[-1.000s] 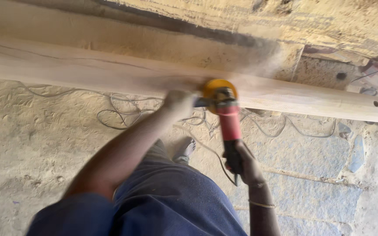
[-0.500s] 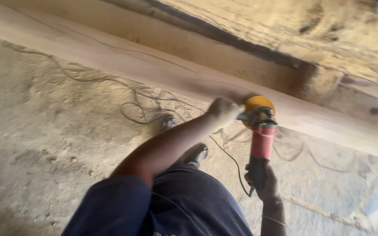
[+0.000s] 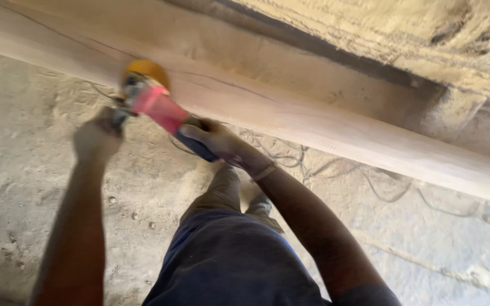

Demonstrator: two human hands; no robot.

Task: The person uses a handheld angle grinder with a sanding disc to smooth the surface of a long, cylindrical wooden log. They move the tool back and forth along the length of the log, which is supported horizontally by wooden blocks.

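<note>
Wood comes first: a long pale plank (image 3: 324, 127) crosses the dusty floor (image 3: 24, 187). On its near edge rides a red-bodied grinder (image 3: 157, 107), yellow guard up. Right hand (image 3: 214, 140) wraps the rear grip; left hand (image 3: 96, 139) clutches the side handle. Sanding appears mid-pass; next calls for steady, even pressure along the grain.

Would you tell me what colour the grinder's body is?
The grinder has a red body with a yellow guard at its head, seen in the head view.
</note>
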